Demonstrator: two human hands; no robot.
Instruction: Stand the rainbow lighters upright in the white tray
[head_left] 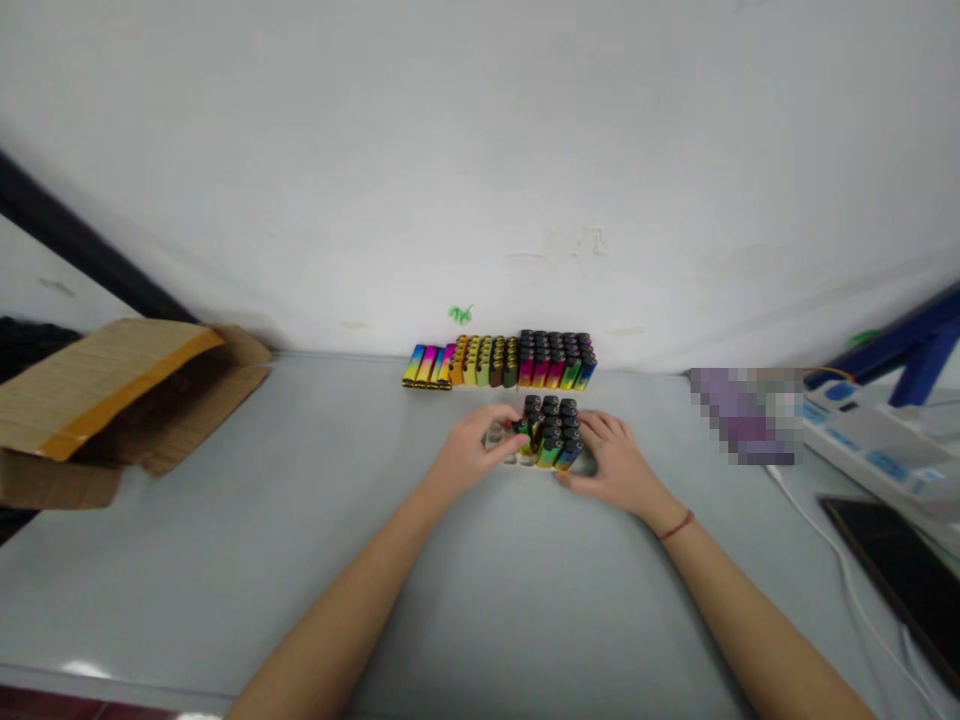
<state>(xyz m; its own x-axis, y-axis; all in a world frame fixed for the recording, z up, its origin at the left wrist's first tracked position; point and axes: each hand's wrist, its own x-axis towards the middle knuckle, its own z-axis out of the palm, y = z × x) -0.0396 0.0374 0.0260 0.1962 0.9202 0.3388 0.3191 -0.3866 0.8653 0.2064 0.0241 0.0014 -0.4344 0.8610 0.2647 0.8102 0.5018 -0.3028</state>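
Observation:
In front of me stands a clear plastic tray (510, 460), with upright black-topped lighters (553, 430) packed in its middle and right part. My left hand (474, 445) is at the tray's left side, thumb and fingers closed around a green lighter (523, 437) with a black top. Its lower end is partly hidden, so how deep it sits in the tray cannot be told. My right hand (611, 462) grips the tray's right side, fingers along the far right and thumb at the near corner.
Against the wall stand rows of gold-topped lighters (486, 362) and black-topped lighters (556, 360), beside several multicoloured lighters (427, 367) lying flat. An open cardboard box (135, 400) is at left. At right are a power strip (877, 440), a white cable (832, 545) and a dark phone-like slab (892, 570).

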